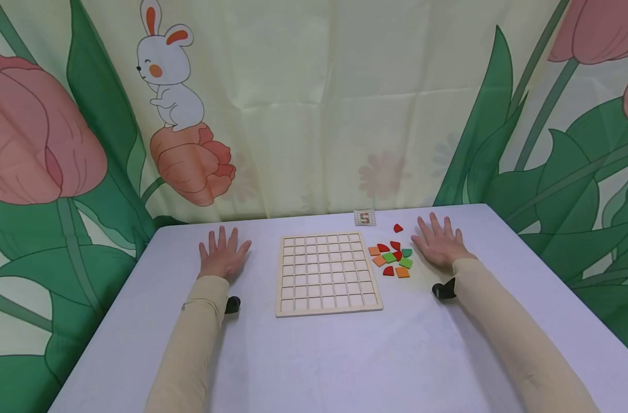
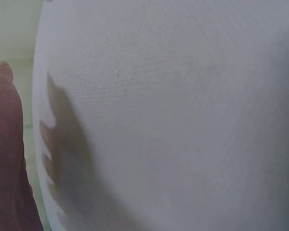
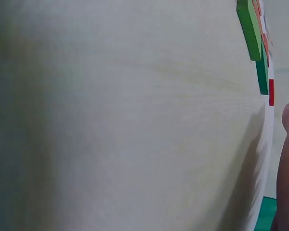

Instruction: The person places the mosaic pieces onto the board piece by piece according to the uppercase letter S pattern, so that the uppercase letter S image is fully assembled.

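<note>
The left grip (image 1: 222, 256) is a bare hand with its fingers spread wide. It holds nothing and is over the bench (image 1: 314, 361), to the left of the board (image 1: 326, 271). The right grip (image 1: 440, 243) is spread wide too, with its thumb out to the side. It holds nothing either. I cannot tell if the hands touch the bench or hang just above it, but each wrist view shows a shadow on the white top.

The board lies flat between the hands, and thin lines cut it into little boxes. The small pieces (image 1: 389, 258) lie close together between the board and the right hand. They are red, orange and green. The dark green piece (image 1: 406, 253) is near the right thumb. One lone red piece (image 1: 398, 228) sits farther back. A small card (image 1: 365, 218) lies by the back edge.
</note>
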### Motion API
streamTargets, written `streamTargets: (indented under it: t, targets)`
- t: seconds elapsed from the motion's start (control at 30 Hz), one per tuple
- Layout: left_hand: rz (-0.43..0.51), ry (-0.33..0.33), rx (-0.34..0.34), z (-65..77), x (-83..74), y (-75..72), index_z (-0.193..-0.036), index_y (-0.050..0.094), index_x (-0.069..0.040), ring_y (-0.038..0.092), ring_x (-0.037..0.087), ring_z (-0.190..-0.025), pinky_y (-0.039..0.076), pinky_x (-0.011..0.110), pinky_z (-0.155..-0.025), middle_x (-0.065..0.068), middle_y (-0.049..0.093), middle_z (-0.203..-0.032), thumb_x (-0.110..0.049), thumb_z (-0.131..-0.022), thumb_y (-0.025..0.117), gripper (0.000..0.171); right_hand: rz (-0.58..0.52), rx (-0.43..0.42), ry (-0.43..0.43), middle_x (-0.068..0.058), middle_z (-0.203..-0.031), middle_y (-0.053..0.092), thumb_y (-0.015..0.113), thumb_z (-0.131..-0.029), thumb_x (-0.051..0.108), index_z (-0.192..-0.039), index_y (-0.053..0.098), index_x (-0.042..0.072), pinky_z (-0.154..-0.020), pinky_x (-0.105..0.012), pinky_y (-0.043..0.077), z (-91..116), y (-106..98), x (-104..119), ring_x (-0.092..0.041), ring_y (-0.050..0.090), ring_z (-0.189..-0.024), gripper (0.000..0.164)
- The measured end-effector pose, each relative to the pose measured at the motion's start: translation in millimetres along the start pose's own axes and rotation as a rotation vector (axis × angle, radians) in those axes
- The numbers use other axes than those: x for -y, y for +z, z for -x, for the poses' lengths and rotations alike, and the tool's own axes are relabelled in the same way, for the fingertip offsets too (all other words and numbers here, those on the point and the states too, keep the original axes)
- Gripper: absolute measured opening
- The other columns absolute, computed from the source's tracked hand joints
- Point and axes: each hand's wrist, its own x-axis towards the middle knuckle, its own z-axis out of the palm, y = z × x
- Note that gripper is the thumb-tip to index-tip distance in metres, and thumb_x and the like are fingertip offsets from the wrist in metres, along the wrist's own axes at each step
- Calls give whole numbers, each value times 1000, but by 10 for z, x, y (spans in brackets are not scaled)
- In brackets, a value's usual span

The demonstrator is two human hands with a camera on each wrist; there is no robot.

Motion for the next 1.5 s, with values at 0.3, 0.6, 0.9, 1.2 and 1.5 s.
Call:
streamTargets:
  t: [0.3,0.6,0.9,1.2,1.5]
  targets:
    - [73,93,13,-71,-96,24,-157,9,-6,-10,46,-145,-6,66,-113,24,-6,-161,-57,-102,25,76,-39,7,-4,-25,-159,-15,30,-100,56,-157,-1,10,-106,-74,-10,-16,-9,93,-56,-17,-139,79]
    - [427,366,127,-16,-473,123,-152,33,-7,20,31,-147,18,46,-119,14,27,-159,-40,-95,62,72,-221,35,-51,-23,-158,-20,19,-98,65,-155,-10,10,-108,-72,-7,-120,-179,539,-53,-21,-140,84]
    - [534,434,56,34,-416,282,-123,66,-7,37,27,-140,27,44,-116,5,50,-146,-25,-86,77,42,-352,21,-46,-24,-158,-22,18,-103,56,-153,-15,5,-111,-68,-9,-183,-154,674,-49,-19,-142,78]
    - [512,462,53,49,-407,299,-118,69,-11,38,26,-140,28,45,-116,2,51,-145,-28,-86,76,37,-419,44,-4,-18,-158,-25,22,-101,59,-153,-17,12,-109,-71,-9,-198,-132,594,-48,-22,-141,81]
    - [490,442,69,46,-461,290,-115,69,-10,39,26,-139,28,43,-116,5,52,-144,-27,-84,78,37,-360,12,-42,-28,-159,11,50,-101,34,-155,17,1,-112,-68,13,-238,-32,381,-47,7,-144,70]
